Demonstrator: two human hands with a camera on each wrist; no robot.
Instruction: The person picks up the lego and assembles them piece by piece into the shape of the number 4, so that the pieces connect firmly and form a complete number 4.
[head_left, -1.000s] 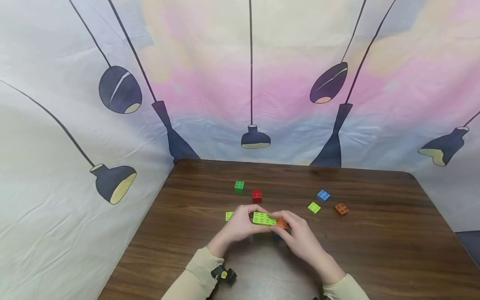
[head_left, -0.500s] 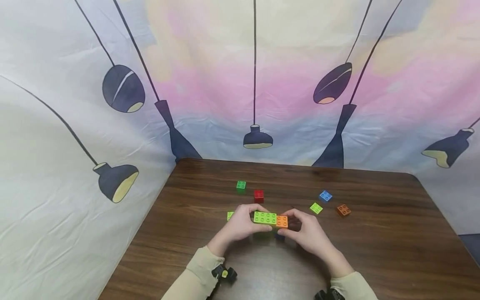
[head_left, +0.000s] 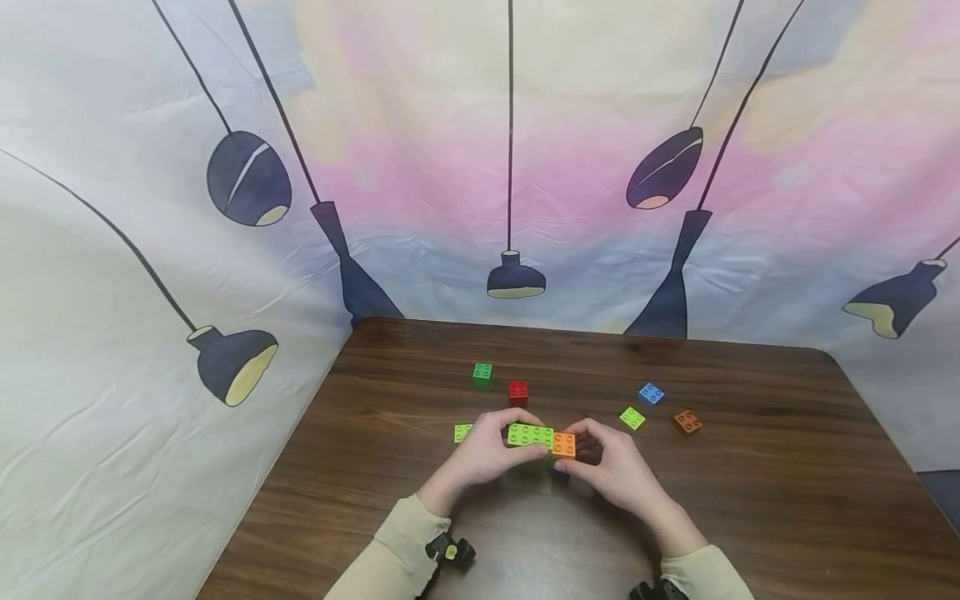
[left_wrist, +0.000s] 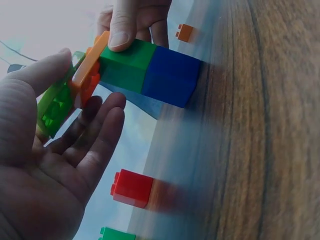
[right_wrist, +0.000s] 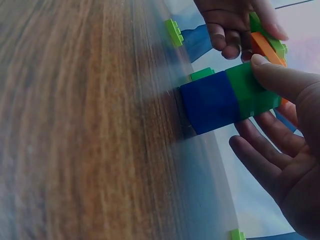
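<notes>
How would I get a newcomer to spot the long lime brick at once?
At the table, find the stack that the left hand and right hand hold. In the head view, the long lime brick forms its top left end, beside the orange brick. Its eight studs set it apart from the loose lime brick on the right, which has only four.

We see our right hand [right_wrist: 298, 175] at the right edge, its thumb pressed on the green block [right_wrist: 245, 90] and its other fingers below the stack. The blue block [right_wrist: 210, 104] joins the green one and forms the end nearest the wooden table [right_wrist: 90, 120]; we cannot tell whether they touch. An orange piece [right_wrist: 266, 47] and a lime piece [right_wrist: 278, 44] sit at the far end, where our left hand [right_wrist: 230, 15] holds the lime one. Behind the blue block we glimpse a green brick [right_wrist: 202, 74].
</notes>
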